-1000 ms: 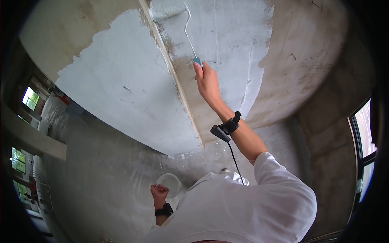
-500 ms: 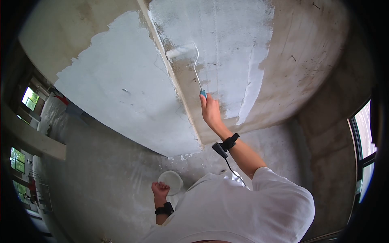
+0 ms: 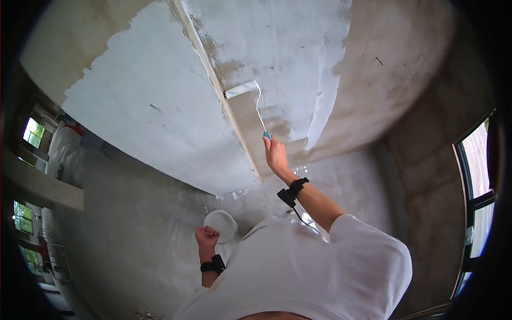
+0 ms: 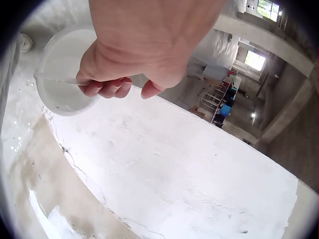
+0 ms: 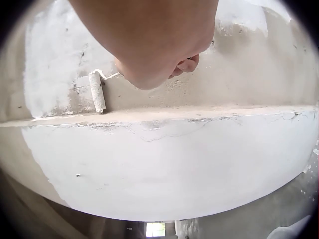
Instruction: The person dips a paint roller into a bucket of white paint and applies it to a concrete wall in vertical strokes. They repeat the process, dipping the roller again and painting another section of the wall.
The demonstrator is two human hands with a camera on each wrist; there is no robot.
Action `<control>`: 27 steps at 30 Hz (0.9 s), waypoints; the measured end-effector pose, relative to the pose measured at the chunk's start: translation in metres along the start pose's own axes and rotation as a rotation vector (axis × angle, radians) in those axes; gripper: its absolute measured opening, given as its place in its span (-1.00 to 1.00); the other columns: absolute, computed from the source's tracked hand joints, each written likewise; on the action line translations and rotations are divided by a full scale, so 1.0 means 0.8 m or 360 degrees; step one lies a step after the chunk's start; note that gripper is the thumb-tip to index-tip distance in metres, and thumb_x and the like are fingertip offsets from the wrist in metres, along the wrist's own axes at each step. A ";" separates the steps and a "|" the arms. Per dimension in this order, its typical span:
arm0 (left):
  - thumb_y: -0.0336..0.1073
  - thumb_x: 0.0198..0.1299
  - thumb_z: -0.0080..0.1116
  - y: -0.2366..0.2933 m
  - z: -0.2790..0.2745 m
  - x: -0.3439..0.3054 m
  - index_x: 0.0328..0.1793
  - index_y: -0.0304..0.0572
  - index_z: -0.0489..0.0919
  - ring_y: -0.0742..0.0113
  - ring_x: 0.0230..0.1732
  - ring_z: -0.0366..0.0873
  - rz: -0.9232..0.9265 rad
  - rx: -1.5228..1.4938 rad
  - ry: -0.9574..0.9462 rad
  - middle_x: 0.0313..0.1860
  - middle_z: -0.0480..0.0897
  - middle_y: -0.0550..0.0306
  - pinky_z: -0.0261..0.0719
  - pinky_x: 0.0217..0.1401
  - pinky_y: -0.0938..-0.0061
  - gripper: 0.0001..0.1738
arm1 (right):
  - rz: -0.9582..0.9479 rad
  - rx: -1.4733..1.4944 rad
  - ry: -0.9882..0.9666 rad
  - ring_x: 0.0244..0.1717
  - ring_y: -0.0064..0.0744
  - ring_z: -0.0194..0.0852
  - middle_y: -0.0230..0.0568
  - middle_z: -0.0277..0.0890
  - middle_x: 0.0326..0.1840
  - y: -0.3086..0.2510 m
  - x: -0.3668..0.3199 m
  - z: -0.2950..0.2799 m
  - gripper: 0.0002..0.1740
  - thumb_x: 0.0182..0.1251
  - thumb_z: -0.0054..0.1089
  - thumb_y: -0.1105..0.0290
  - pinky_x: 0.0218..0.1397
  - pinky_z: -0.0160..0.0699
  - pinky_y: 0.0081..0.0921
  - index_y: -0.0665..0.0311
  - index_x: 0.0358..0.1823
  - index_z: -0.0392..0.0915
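My right hand (image 3: 276, 156) grips the blue handle (image 3: 267, 135) of a paint roller. The white roller sleeve (image 3: 241, 89) lies against the wall, its end close to the raised corner strip (image 3: 226, 109). In the right wrist view the roller (image 5: 97, 92) stands just above that ledge, left of my hand (image 5: 159, 59). Low in the head view, my left hand (image 3: 207, 237) has its fingers curled round the thin handle (image 4: 60, 80) of a round white bucket (image 4: 65, 74), seen in the left wrist view. The bucket hangs beside the hand.
White paint covers the left wall face (image 3: 154, 117) and part of the right face (image 3: 298, 48); bare brown plaster (image 3: 389, 80) borders it. A grey concrete floor (image 3: 122, 234) lies below. Windows (image 3: 476, 160) stand at the right, and a ladder (image 4: 212, 99) stands far off.
The roller has come down the wall along the corner strip, with my right hand lowered along with it. My left hand still holds the bucket. The head view has shifted slightly.
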State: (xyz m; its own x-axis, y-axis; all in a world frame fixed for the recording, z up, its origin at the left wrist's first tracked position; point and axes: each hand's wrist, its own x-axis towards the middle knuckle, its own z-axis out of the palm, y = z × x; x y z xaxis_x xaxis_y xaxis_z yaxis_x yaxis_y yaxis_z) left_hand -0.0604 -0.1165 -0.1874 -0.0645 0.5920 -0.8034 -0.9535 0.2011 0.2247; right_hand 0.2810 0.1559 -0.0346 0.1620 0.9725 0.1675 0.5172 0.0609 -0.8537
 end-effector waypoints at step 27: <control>-0.13 0.03 -0.03 0.000 -0.026 -0.014 -0.48 -0.02 0.37 0.39 -0.67 0.11 0.0050 -0.0117 0.0131 -0.69 0.22 0.31 0.15 -0.48 0.39 -0.81 | -0.0226 0.0024 0.0136 -0.42 0.43 0.43 0.32 0.44 -0.54 -0.081 0.057 -0.017 -0.55 0.57 -0.04 0.10 -0.39 0.29 0.15 0.43 -0.28 0.41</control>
State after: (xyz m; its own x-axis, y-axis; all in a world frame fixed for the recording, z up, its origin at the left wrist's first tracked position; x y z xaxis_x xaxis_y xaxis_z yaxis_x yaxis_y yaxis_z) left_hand -0.0656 -0.1392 -0.1901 -0.1157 0.5304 -0.8398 -0.9695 0.1237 0.2117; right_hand 0.2662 0.1929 0.0348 0.1592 0.9312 0.3279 0.5272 0.2007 -0.8257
